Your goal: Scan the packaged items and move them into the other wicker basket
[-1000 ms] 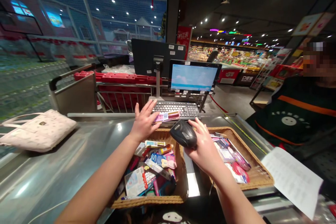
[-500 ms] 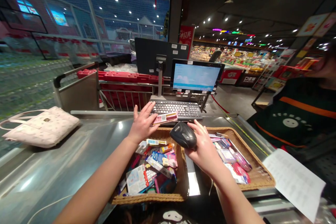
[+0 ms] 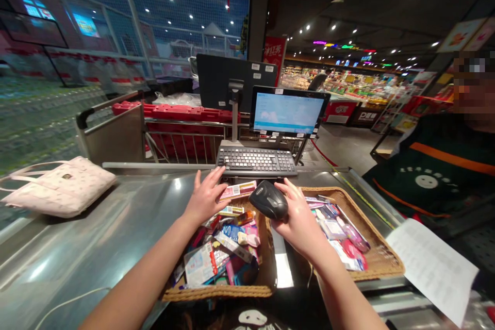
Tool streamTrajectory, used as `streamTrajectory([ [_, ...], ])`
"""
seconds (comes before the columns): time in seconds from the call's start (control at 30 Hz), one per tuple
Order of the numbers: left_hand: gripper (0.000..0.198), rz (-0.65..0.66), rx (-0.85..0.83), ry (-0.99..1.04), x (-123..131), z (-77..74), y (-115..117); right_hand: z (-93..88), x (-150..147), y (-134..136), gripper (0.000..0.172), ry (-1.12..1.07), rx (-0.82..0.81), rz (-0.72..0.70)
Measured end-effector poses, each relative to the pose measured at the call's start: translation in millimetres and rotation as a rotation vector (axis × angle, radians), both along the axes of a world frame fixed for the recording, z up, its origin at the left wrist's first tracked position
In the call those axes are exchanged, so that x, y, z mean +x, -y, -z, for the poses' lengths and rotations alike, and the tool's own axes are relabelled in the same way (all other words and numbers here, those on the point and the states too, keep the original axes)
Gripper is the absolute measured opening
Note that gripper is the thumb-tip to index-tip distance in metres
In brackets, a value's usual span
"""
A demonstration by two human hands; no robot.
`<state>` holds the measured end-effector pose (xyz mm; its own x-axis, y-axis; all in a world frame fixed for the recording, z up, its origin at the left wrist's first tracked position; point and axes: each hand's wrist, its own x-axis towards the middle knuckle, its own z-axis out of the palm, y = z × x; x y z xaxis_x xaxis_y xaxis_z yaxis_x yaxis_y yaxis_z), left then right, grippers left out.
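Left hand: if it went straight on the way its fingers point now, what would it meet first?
Most likely the keyboard: its near left part lies just ahead of the left hand in the picture, though the gap, and whether the hand would pass above, is unclear.

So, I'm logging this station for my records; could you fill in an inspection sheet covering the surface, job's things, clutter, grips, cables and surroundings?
Surface: shiny silver metal counter.
Job's things: flat pink package; black handheld scanner; left brown woven basket and right brown woven basket, both holding mixed small packages.
Clutter: pale pink patterned handbag at left; white printed paper sheet at right.
Grips: left grip holds the package; right grip holds the scanner.
Cables: thin white cable on the counter, lower left.
Surroundings: black keyboard and lit black-framed screen beyond the baskets; person in dark clothing with orange bands at right.
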<state>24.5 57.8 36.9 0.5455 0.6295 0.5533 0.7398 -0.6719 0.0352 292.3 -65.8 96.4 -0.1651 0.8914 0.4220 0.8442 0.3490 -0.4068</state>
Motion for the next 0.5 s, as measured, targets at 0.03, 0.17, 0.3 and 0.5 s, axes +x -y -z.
streamTrajectory([
  [0.03,0.022,0.004,-0.014,-0.006,-1,2.9,2,1.1,0,0,0.050,0.000,0.002,-0.004],
  [0.17,0.022,0.019,-0.101,-0.025,-6,15.9,12,4.7,2,-2,0.051,-0.003,0.003,-0.010],
  [0.3,0.022,0.027,-0.200,-0.021,-9,29.9,24,6.4,3,0,0.053,-0.006,-0.015,-0.009],
  [0.5,0.020,0.072,-0.294,-0.052,-15,47.8,34,11.7,3,4,0.053,0.011,-0.115,-0.063],
])
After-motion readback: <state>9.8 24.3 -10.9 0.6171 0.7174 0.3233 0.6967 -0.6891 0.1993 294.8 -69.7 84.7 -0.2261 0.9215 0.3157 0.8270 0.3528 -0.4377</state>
